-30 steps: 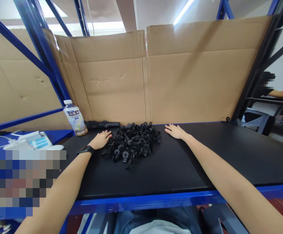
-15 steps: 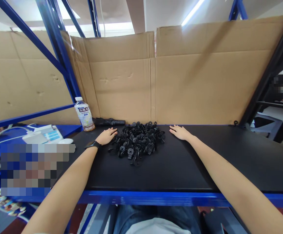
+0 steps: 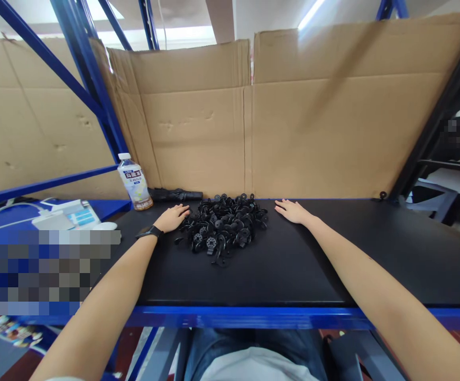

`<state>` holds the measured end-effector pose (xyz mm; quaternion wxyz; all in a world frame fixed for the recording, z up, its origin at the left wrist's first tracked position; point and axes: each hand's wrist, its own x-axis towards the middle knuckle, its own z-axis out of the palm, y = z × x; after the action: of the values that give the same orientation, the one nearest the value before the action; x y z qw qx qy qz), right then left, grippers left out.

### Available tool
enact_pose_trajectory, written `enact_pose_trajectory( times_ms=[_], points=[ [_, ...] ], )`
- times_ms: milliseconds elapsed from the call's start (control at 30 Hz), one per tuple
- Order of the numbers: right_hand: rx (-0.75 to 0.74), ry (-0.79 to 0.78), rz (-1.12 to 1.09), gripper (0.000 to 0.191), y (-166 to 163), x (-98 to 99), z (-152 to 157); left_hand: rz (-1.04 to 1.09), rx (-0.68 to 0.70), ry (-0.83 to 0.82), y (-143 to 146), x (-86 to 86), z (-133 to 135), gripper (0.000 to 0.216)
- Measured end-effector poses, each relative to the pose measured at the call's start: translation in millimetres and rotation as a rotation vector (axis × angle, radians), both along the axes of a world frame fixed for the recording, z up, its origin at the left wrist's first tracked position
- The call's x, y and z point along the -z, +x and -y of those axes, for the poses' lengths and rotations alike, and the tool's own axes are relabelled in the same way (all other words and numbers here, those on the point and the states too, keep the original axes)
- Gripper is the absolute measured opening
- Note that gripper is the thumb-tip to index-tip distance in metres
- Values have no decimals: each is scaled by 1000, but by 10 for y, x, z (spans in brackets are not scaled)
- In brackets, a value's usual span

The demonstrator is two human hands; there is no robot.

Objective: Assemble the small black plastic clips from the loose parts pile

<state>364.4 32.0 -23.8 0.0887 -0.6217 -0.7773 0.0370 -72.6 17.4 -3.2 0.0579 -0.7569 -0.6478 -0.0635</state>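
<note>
A heap of small black plastic parts, many of them round with holes, lies on the black tabletop. My left hand, with a dark band on its wrist, rests palm down at the heap's left edge, fingers stretched out. Whether its fingertips touch the parts I cannot tell. To the right of the heap, a short way off from it, my right hand lies flat on the tabletop with its fingers extended. Neither hand holds anything.
A labelled drink bottle stands at the back left, beside a folded black umbrella-like bundle. Cardboard sheets wall off the back. White devices with cables sit at left. A person is at far right.
The whole view has shifted slightly, so the scene sits a little higher in the picture. Both hands and the heap keep their places on the table.
</note>
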Motion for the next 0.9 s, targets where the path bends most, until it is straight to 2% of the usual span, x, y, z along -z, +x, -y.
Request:
enact_pose_trajectory(
  times_ms=[900],
  points=[
    [-6, -7, 23, 62, -13, -28, 2, 5, 11, 39, -30, 8, -49, 63]
  ],
)
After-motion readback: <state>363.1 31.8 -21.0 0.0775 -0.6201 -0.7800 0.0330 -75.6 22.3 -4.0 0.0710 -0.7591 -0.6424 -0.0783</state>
